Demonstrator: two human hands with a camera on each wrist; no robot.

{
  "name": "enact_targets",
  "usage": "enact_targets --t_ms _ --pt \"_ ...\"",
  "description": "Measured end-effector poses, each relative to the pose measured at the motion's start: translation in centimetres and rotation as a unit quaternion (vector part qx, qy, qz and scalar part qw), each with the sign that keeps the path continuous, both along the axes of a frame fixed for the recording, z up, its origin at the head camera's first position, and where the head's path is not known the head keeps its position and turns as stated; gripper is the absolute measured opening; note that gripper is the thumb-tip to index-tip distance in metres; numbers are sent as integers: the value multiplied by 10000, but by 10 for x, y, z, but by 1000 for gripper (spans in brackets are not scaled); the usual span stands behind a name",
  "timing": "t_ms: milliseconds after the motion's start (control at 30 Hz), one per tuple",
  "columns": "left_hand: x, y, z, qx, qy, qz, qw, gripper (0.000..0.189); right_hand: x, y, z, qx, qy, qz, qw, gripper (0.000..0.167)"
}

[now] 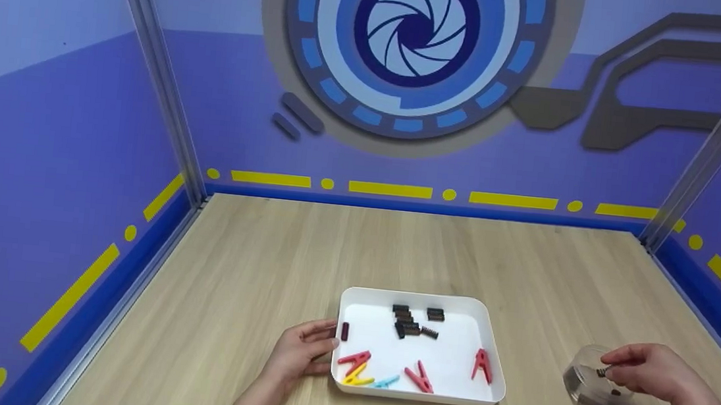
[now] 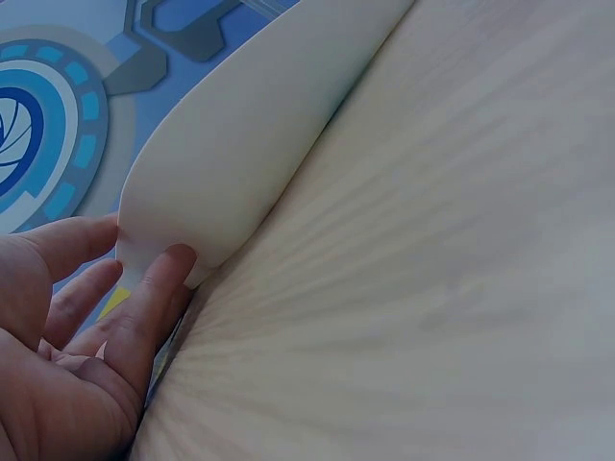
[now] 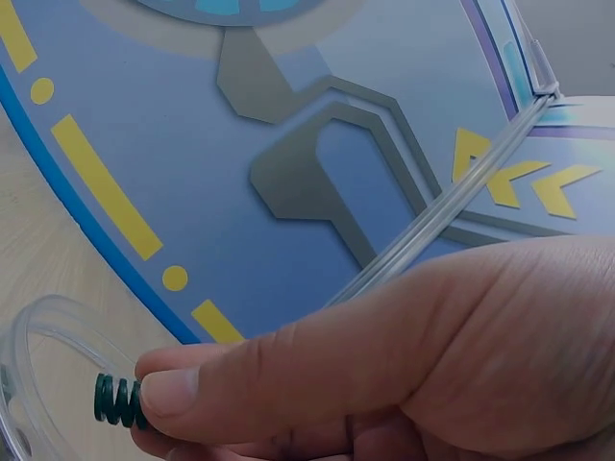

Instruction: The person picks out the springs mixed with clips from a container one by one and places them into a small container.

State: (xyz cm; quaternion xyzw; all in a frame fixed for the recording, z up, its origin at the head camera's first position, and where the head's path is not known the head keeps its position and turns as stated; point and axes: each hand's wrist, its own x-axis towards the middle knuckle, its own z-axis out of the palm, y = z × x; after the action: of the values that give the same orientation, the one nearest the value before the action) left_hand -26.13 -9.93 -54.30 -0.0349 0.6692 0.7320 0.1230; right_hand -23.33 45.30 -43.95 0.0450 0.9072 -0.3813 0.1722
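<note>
A dark coil spring (image 3: 117, 400) is pinched between the thumb and fingers of my right hand (image 1: 655, 373). That hand is over a clear round container (image 1: 574, 385) at the table's right. The spring looks dark green in the right wrist view. My left hand (image 1: 303, 352) touches the left wall of a white tray (image 1: 414, 397) with mostly straight fingers (image 2: 154, 298). Several dark springs (image 1: 411, 328) lie toward the tray's back, some in a cluster. A small dark red piece (image 1: 345, 331) is by its left wall.
Along the tray's front lie red clothespins (image 1: 420, 377), a yellow clothespin (image 1: 357, 377) and a light blue one (image 1: 385, 382). Another red clothespin (image 1: 482, 366) is at the right. Printed purple-blue panels (image 1: 211, 102) border the wooden table (image 1: 250, 245).
</note>
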Motion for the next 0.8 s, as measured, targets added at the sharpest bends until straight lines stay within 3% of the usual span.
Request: enact_targets --t_ms 233,800 --pt "1 -1 1 66 40 -98 9999 56 0 0 1 -67 -45 -31 10000 35" --pt "-1 0 0 -49 -5 -2 10000 54 -2 -2 1 -34 -159 -167 9997 35"
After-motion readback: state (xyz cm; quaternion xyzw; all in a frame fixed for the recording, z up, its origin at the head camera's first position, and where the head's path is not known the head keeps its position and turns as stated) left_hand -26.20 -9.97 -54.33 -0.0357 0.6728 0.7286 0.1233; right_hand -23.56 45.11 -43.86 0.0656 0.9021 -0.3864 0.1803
